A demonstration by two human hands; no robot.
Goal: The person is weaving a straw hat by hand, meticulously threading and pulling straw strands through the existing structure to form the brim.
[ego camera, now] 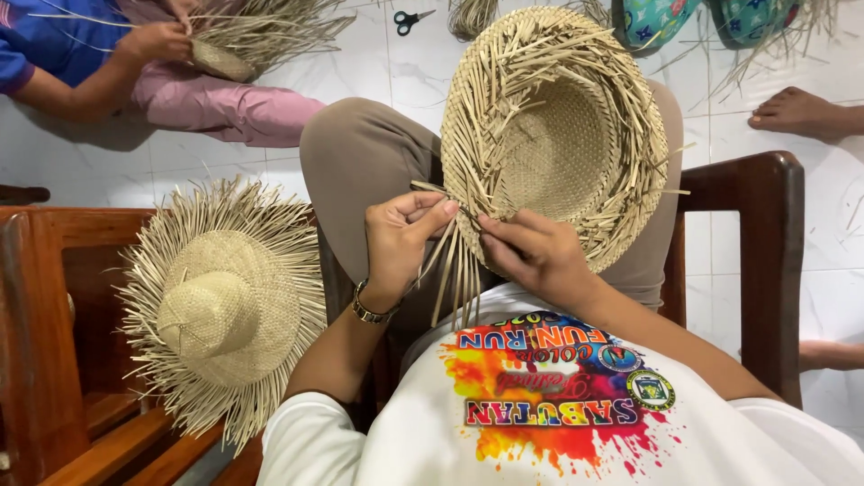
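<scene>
A woven straw hat lies upside down on my lap, its brim edge bristling with loose straw ends. My left hand pinches a few loose strands at the brim's near edge. My right hand grips the brim edge right beside it, fingers folded over the straw. Long loose strands hang down between the two hands.
A second straw hat with an untrimmed fringe rests crown-up on the wooden bench at my left. Another person sits on the tiled floor at the far left, working straw. Scissors lie on the floor. A wooden chair arm stands at my right.
</scene>
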